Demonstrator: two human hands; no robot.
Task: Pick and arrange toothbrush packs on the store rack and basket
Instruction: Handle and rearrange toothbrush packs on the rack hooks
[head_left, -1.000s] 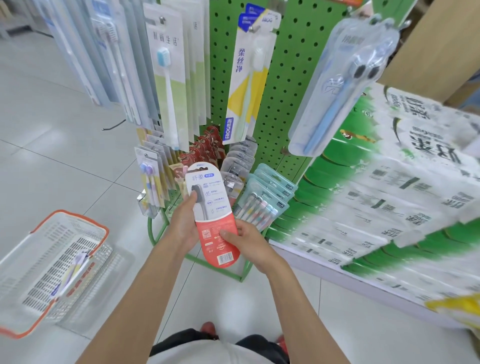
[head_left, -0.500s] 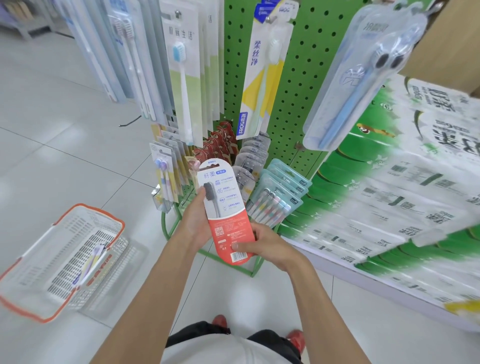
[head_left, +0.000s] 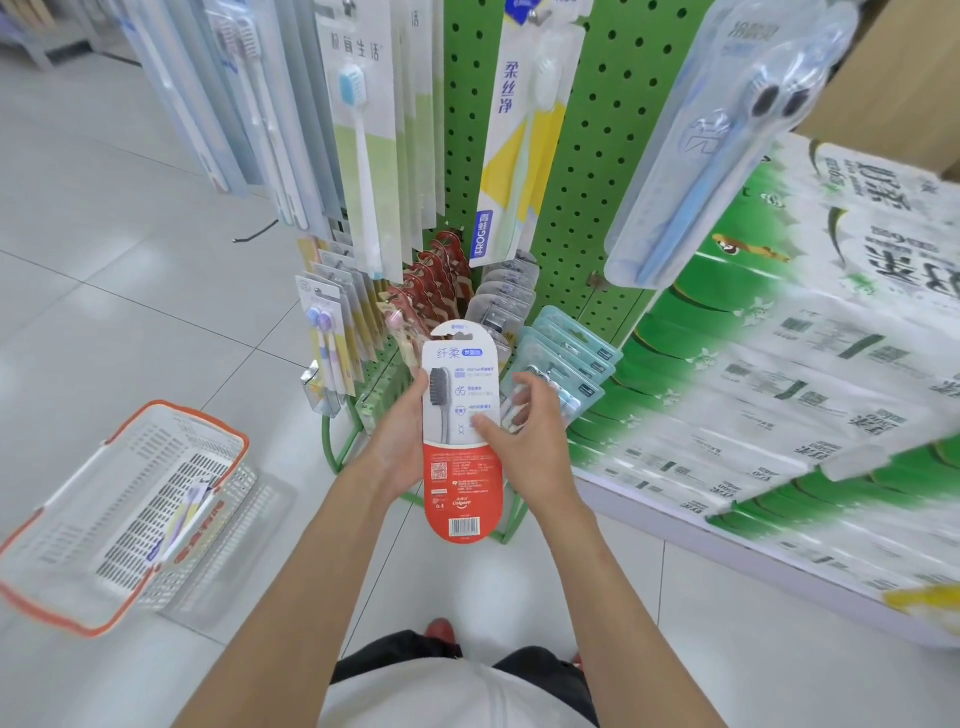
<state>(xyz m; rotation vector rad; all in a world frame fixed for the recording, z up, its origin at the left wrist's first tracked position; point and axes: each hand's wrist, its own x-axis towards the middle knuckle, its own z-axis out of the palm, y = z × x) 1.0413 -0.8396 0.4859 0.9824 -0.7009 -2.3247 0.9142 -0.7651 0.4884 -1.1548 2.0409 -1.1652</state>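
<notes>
Where the head view looks: forward and down, past two bare forearms to a green pegboard rack (head_left: 587, 156) standing on a pale tiled floor (head_left: 104, 291).
Held item: a toothbrush pack (head_left: 462, 483), white above and red below, with a grey brush under the blister. It is held upright in the air just on the near side of the rack's lower bin, barcode end toward the person.
Left hand (head_left: 400, 452): grips the pack's left edge, with the thumb lying along the front beside the brush head and the fingers hidden behind the card.
Right hand (head_left: 530, 447): pinches the right edge at mid height, thumb pressed on the front, fingers curled behind.
Lower bin: rows of cards stand on edge. There are red cards (head_left: 436, 280) far in the middle, teal cards (head_left: 566, 353) at the right behind the right hand, and a purple-headed pair (head_left: 322, 338) at the left.
Upper pegs: long packs hang down, among them a blue-headed brush (head_left: 358, 130) at the left, a yellow and white card (head_left: 519, 156) in the middle and a clear twin pack (head_left: 727, 135) at the right.
Basket (head_left: 197, 413): white plastic with an orange rim, on the floor to the left, near the rack's foot but apart from it. A lone pack (head_left: 189, 514) lies inside.
Right side: green and white tissue bundles (head_left: 779, 395) are stacked close against the rack; whether they touch it cannot be told.
Near edge: a white shirt (head_left: 457, 696) and a red shoe (head_left: 439, 631).
</notes>
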